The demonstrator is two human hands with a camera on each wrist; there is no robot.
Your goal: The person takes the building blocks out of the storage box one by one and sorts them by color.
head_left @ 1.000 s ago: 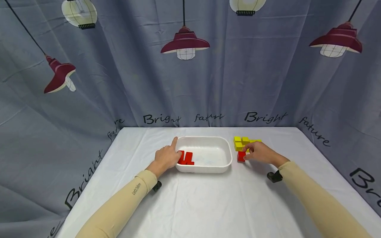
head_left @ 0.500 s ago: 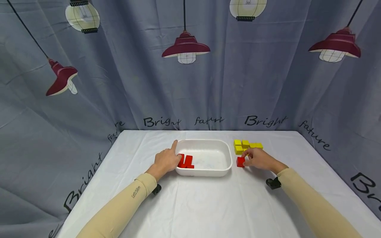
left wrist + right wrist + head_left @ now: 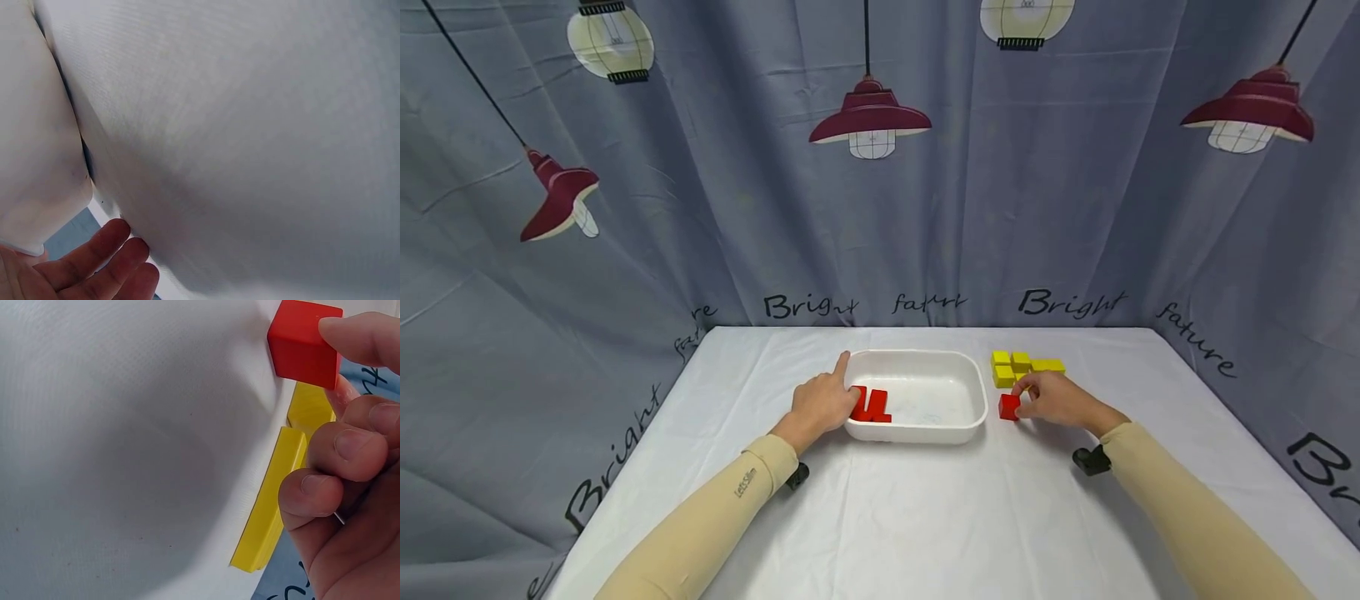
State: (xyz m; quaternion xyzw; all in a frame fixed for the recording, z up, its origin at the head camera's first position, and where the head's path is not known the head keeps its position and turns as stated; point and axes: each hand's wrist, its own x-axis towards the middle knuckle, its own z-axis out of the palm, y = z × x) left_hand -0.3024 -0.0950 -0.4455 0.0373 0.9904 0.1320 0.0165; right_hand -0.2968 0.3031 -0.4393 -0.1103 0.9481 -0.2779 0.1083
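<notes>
Right hand pinches a red cube, left hand grips a white tray.

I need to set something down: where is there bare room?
Bare: the table in front of the tray, between the sleeves; the tray's right half. Crowded: the tray's left end, with red blocks and the left hand; around the right hand, red cube and yellow blocks.

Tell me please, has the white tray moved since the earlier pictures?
No. In the head view, the white tray keeps the same place against the far edge of the table; the slight drift is shared by the whole scene.
</notes>
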